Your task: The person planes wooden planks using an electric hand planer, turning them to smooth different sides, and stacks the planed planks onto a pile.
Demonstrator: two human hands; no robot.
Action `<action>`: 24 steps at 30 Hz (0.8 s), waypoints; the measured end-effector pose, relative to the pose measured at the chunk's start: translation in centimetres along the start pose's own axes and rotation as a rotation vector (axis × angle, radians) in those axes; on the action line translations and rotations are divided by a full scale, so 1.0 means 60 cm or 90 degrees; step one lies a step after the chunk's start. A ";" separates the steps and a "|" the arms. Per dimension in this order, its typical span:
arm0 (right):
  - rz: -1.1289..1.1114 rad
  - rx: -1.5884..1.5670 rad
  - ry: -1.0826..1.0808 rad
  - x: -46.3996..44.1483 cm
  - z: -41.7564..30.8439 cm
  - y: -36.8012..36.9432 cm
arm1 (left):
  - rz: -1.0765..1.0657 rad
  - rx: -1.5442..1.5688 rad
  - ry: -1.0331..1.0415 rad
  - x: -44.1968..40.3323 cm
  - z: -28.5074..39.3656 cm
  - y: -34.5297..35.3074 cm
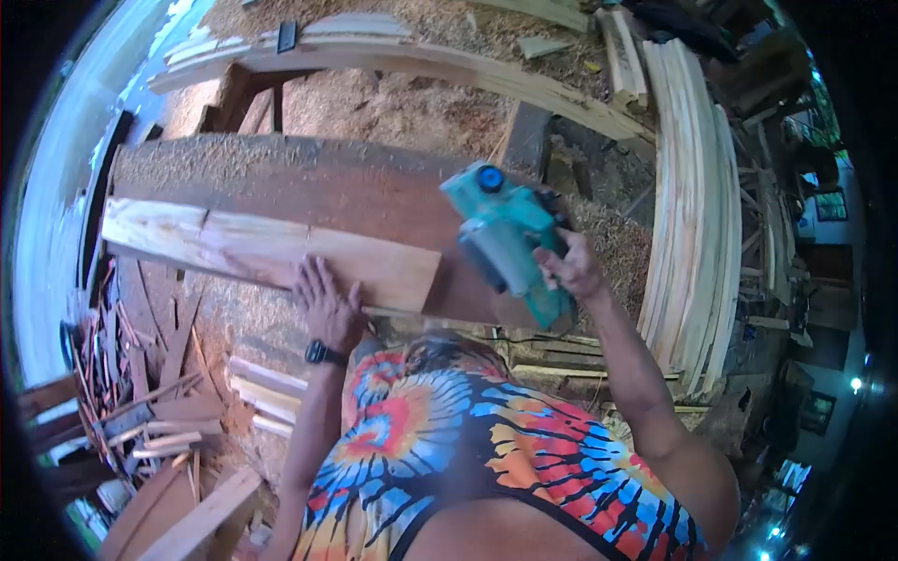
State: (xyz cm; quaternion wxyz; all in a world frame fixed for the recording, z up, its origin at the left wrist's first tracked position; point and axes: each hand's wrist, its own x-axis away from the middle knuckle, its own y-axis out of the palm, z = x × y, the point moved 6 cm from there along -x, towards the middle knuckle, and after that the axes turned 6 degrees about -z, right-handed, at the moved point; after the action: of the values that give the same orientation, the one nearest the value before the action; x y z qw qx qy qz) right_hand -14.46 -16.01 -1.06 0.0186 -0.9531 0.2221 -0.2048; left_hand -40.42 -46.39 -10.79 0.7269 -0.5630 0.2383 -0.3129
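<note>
A pale wooden board [253, 245] lies lengthwise on a brown workbench [374, 178]. On the board's near edge, toward its right end, rests my left hand [325, 294], fingers spread, with a dark watch on the wrist. My right hand [572, 268] is wrapped round the handle of a green power planer [510, 229]. The planer is tilted and sits to the right of the board's end, apart from it. Its underside and any gap to the bench cannot be made out.
Long pale planks [687, 215] are stacked at the right. A long beam [449, 70] crosses behind the bench. Scrap wood [164, 421] is heaped at the lower left, near short boards [267, 393]. Sawdust [374, 110] covers the ground.
</note>
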 end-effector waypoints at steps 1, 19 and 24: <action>0.006 -0.003 0.003 0.006 0.015 -0.022 | 0.012 0.024 0.017 0.003 0.012 0.010; 0.133 0.553 -0.374 -0.026 -0.098 0.254 | -0.227 0.431 0.144 0.097 0.021 0.022; 0.107 0.652 -0.299 -0.176 0.098 0.399 | -0.209 0.870 -0.208 0.125 -0.176 0.011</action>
State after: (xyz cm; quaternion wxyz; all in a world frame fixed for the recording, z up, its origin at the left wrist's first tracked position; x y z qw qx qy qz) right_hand -30.71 -33.34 -13.53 0.5436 -0.8214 0.1590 -0.0670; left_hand -42.50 -58.75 -14.06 0.8866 -0.0505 -0.2102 -0.4090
